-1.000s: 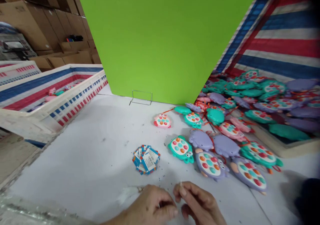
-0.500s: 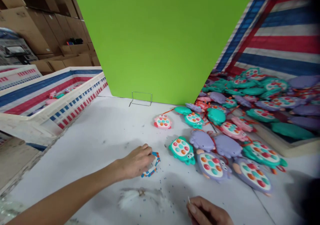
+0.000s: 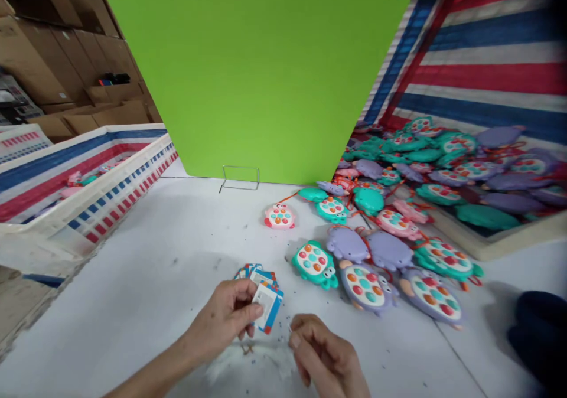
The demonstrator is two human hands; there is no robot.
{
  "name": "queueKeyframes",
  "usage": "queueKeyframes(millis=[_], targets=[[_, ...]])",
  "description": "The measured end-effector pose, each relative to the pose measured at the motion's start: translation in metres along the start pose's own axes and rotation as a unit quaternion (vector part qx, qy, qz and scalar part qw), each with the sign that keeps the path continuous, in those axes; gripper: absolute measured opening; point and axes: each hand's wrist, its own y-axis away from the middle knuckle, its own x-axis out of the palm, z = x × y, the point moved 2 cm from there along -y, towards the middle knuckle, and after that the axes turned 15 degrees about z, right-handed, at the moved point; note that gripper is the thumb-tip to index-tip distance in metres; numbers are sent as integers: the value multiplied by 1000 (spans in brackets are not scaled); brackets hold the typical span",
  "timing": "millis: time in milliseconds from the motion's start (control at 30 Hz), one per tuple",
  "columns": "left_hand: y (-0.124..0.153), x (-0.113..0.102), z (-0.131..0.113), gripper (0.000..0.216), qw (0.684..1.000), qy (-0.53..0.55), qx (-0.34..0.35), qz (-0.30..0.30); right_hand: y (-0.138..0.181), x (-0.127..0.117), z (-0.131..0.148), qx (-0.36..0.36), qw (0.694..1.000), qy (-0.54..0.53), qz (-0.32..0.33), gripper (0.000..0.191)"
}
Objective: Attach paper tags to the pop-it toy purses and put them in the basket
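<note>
My left hand [image 3: 225, 318] is shut on a blue-edged printed card tag [image 3: 268, 306], lifted just off a small pile of similar cards [image 3: 256, 275]. My right hand [image 3: 323, 351] pinches a thin white pin-like piece [image 3: 290, 327] close to that card. Below the hands lies a white fluffy bunch of fine strands [image 3: 250, 365]. Just right of the hands are plastic turtle-shaped button toys, the nearest a teal one [image 3: 312, 263] and a purple one [image 3: 365, 287]. A pink toy [image 3: 279, 216] lies farther ahead.
The white table top [image 3: 146, 280] is speckled with tiny blue bits. A tray of heaped toys with red strings [image 3: 443, 173] fills the right, below a striped sheet. A green board [image 3: 257, 73] with a wire stand [image 3: 239, 178] stands ahead. A striped crate [image 3: 88, 191] stands left.
My left hand has moved from beside the card pile to holding one card up. My right hand has come in beside it with the thin piece. The view has shifted slightly.
</note>
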Motion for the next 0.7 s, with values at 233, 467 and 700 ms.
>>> queueKeyframes(millis=[233,467,700], targets=[[1,23,4,18,998,48,34,-17,-1,6,1,-6,999,-35,-14,41],[4,32,4,14,998,28,37,-34,1,11,14,4,996,-89,-9,39],[11,38,4,16,996,-47,26,-64,4,13,15,-20,996,-83,-16,33]])
